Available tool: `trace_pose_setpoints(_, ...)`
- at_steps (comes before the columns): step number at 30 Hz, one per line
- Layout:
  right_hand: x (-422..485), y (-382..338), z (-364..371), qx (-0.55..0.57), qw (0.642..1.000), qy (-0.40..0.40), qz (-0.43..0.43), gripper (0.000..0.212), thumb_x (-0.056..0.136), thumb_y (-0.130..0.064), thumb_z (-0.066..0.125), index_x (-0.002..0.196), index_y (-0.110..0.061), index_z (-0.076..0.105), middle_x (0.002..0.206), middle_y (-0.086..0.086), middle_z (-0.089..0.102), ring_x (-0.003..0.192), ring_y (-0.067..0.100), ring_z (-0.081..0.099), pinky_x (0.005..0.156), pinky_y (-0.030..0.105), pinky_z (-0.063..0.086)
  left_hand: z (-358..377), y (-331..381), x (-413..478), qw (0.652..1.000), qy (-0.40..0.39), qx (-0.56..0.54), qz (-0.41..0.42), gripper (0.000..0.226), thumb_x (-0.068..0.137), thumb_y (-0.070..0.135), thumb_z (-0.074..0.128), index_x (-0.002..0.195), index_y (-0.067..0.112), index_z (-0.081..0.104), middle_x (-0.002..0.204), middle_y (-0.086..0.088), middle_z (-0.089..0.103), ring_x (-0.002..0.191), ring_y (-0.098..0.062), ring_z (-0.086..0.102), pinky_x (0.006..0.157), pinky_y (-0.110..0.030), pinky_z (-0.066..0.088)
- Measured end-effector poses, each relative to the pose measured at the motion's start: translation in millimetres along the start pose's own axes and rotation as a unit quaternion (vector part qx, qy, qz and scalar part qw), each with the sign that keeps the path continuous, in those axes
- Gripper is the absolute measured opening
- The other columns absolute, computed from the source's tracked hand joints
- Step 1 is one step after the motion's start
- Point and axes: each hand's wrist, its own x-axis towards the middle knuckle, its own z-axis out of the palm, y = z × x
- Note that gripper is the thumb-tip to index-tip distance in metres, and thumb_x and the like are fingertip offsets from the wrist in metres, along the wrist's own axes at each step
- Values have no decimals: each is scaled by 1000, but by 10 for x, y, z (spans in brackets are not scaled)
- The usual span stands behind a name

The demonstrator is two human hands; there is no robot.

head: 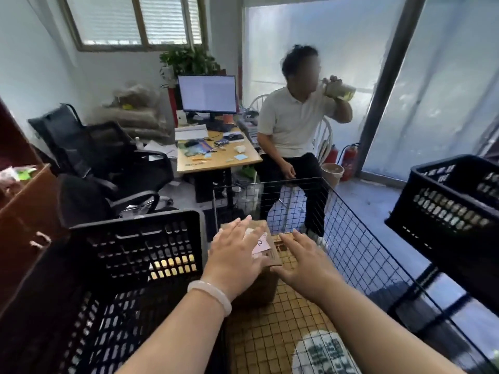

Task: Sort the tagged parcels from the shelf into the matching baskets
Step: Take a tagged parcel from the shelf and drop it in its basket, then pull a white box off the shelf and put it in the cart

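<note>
A brown cardboard parcel [266, 282] with a pink tag [261, 245] on its top stands inside a wire mesh basket [359, 255] floored with a bamboo mat. My left hand [235, 259] lies flat on the parcel's top with fingers spread, covering part of the tag. My right hand [302, 261] hovers with straight fingers just right of the parcel, its thumb near the box's front corner. A black plastic crate [129, 255] sits directly to the left of the wire basket. Another black crate [453, 209] stands at the right, higher up.
A seated person [294, 130] drinks from a bottle behind the wire basket, beside a cluttered desk [216, 155] with a monitor. Black office chairs [102, 163] stand at the left, a wooden cabinet [24, 211] at far left. A white printed bag [324, 354] lies on the mat near me.
</note>
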Motion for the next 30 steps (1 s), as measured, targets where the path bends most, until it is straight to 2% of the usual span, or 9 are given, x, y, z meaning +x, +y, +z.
trace_pose_setpoints(7, -1441, 29, -322, -73, 985, 117, 103, 87, 87, -70, 43, 153, -36, -1, 162, -8, -3, 148, 12, -7, 121, 36, 1, -173, 610, -617, 983, 9, 22, 180, 75, 99, 55, 43, 156, 41, -2, 167, 4, -5, 153, -19, -9, 122, -43, -7)
trace_pose_setpoints(10, -2250, 7, -329, -87, 965, 197, 147, 86, 82, -76, 36, 152, -38, 3, 161, -9, 3, 149, 12, -1, 119, 33, 0, -108, 995, -969, 966, 17, -2, 256, 76, 98, 59, 43, 156, 43, -3, 167, 6, -5, 153, -18, -9, 125, -46, -2)
trace_pose_setpoints(12, -2823, 10, -353, -109, 952, 213, 193, 89, 76, -80, 24, 152, -39, 2, 160, -12, 2, 149, 13, 1, 118, 32, -2, -59, 1293, -1252, 950, 14, -20, 312, 76, 97, 61, 42, 156, 44, -2, 167, 6, -3, 153, -17, -7, 125, -44, -2)
trace_pose_setpoints(14, -3391, 28, -405, -121, 934, 236, 239, 89, 75, -79, 23, 152, -39, 5, 161, -9, 6, 149, 13, 2, 117, 31, -5, -48, 1641, -1583, 929, 7, -43, 367, 75, 97, 60, 43, 156, 44, 0, 167, 7, -3, 153, -17, -6, 124, -43, -4)
trace_pose_setpoints(17, -4235, 2, -567, -160, 898, 276, 302, 88, 75, -79, 22, 152, -38, 7, 161, -9, 8, 148, 10, -2, 117, 32, -8, -82, 2188, -2103, 894, 4, -79, 441, 73, 96, 57, 47, 156, 45, 7, 167, 8, 1, 153, -17, -3, 122, -40, -2)
trace_pose_setpoints(19, -4799, -35, -669, -183, 871, 293, 348, 86, 77, -75, 23, 151, -39, -1, 161, -12, 0, 147, 8, -9, 119, 33, -8, -93, 2538, -2439, 866, 10, -104, 489, 72, 94, 56, 50, 156, 43, 16, 167, 6, 11, 153, -20, 7, 123, -41, 4)
trace_pose_setpoints(21, -5342, -93, -746, -189, 840, 328, 389, 85, 78, -74, 28, 151, -39, 0, 161, -11, 3, 147, 8, -6, 118, 31, -8, -123, 2870, -2808, 836, 16, -122, 534, 72, 90, 57, 52, 154, 41, 24, 164, 3, 22, 152, -21, 17, 122, -44, 12)
trace_pose_setpoints(25, -6413, -230, -800, -190, 780, 370, 468, 86, 80, -68, 43, 152, -38, 6, 161, -12, 7, 147, 8, -2, 117, 30, -7, -210, 3555, -3683, 772, 12, -148, 618, 68, 96, 54, 48, 155, 42, 16, 166, 6, 12, 153, -16, 4, 122, -40, -1)
trace_pose_setpoints(30, -7942, -367, -823, -196, 712, 387, 552, 85, 86, -58, 56, 152, -39, 5, 161, -14, 1, 147, 8, -8, 120, 34, -5, -266, 4400, -4986, 710, -4, -187, 679, 67, 97, 57, 46, 155, 42, 18, 166, 6, 15, 153, -17, 9, 123, -41, 8)
